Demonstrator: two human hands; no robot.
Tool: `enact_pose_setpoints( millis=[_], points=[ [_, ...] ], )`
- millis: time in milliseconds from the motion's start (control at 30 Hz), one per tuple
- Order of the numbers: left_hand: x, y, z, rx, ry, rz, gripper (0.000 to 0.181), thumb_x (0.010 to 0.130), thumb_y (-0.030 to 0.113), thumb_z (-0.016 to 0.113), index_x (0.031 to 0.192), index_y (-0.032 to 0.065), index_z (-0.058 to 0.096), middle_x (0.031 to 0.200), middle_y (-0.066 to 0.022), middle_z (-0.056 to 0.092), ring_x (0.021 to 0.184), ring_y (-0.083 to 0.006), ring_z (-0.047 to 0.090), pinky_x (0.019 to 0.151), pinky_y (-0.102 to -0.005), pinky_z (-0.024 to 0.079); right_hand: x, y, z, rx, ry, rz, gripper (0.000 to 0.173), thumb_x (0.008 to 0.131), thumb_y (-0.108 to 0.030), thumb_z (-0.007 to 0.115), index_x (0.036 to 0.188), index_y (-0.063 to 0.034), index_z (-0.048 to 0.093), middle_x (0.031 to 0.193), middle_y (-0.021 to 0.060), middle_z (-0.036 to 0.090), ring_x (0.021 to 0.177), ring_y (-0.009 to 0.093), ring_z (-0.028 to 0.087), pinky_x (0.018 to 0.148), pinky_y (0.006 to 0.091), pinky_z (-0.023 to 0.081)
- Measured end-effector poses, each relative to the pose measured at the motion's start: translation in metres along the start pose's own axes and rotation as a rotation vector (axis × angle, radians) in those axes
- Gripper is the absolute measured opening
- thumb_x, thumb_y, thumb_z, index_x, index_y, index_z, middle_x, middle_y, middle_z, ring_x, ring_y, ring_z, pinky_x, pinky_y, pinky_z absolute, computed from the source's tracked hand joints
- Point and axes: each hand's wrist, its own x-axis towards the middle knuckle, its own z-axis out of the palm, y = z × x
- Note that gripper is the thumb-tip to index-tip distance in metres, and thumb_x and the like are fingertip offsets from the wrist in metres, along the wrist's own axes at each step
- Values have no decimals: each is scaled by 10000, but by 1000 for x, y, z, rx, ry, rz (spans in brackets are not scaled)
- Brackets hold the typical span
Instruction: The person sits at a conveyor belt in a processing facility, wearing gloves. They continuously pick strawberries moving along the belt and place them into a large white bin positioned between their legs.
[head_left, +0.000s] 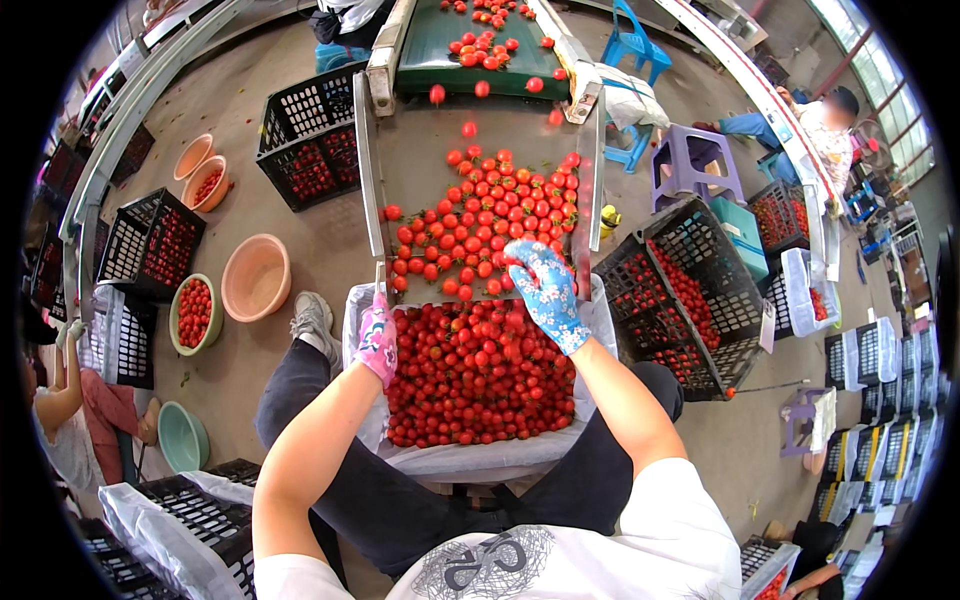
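Red cherry tomatoes (487, 214) lie spread over a metal chute (420, 124), and several more drop onto it from a green conveyor belt (420, 56). My right hand (546, 292), in a blue flowered glove, reaches over the chute's lower right part with curled fingers among the tomatoes; whether it grips one is hard to tell. My left hand (377, 337), in a pink flowered glove, is at the chute's lower left edge, its fingers closed around that metal edge. Below the chute, between my knees, a crate with a white liner (495, 465) is full of tomatoes.
Black crates with tomatoes stand at the left (150, 244), upper left (311, 142) and right (682, 300). Basins (256, 277) sit on the left floor. A purple stool (694, 161) stands at the right. Other people (817, 135) sit at both sides. A lined crate (180, 525) is at lower left.
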Motion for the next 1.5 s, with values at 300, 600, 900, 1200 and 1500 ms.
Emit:
enact_pose_setpoints(
  millis=[300, 600, 900, 1200, 1500],
  points=[
    [-32, 21, 10, -105, 32, -77, 677, 911, 639, 358, 1397, 167, 377, 1270, -24, 473, 951, -187, 462, 811, -408, 411, -10, 23, 2, -645, -314, 9, 760, 792, -463, 651, 1432, -177, 357, 1513, 132, 238, 1377, 400, 224, 1093, 608, 148],
    [-40, 29, 7, -25, 48, -78, 755, 871, 683, 385, 1441, 193, 312, 1352, -22, 373, 992, -206, 413, 855, -442, 354, -28, -3, 14, -573, -387, -66, 803, 780, -457, 665, 1432, -118, 343, 1517, 139, 230, 1392, 398, 188, 1112, 586, 145],
    [-23, 13, 3, -13, -11, 32, 653, 901, 639, 378, 1386, 202, 381, 1251, -2, 445, 919, -184, 422, 788, -384, 369, -47, -39, 31, -389, -538, -207, 718, 824, -416, 622, 1415, -100, 364, 1486, 164, 287, 1395, 356, 217, 1140, 510, 158],
    [2, -5, -11, 23, 7, 22, 531, 921, 599, 398, 1275, 211, 481, 1011, 17, 518, 722, -127, 433, 597, -299, 382, 3, -4, 11, -513, -171, -140, 673, 772, -319, 687, 1370, -137, 437, 1474, 137, 322, 1339, 366, 311, 1081, 516, 251],
    [-24, 10, 13, -47, 134, 135, 493, 947, 530, 430, 1080, 83, 587, 816, 7, 512, 683, -116, 430, 610, -286, 393, 13, 33, -1, -644, -149, 0, 708, 832, -366, 629, 1444, -164, 335, 1514, 158, 230, 1375, 418, 218, 1101, 548, 216]
  ],
)
